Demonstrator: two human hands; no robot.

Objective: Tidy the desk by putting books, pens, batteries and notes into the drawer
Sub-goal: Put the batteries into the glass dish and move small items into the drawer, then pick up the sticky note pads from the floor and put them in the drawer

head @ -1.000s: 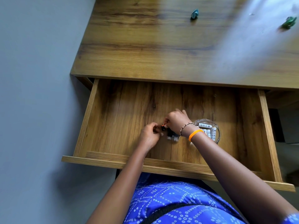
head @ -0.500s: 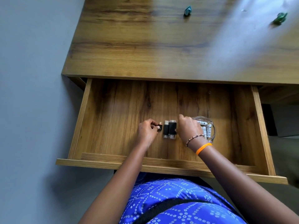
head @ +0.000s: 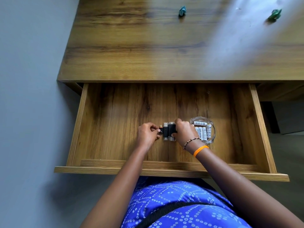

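Near drawer (head: 115,112) front edge, left hand (head: 147,134) pinching small adapter (head: 160,130), right hand (head: 184,132) gripping light, stiff, slippery USB sticks (head: 169,131) by the sides, beside batteries (head: 201,130) in fragile glass dish (head: 212,139).

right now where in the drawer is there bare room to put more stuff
Bare: the drawer floor left of the left hand, and the strip behind both hands. Crowded: usb sticks, right hand and glass dish of batteries.

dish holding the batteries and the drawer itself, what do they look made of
Dish: probably clear glass, glossy; the batteries and wood show through it. Drawer: wood or wood-look laminate, matte brown with dark grain streaks; which one isn't clear.
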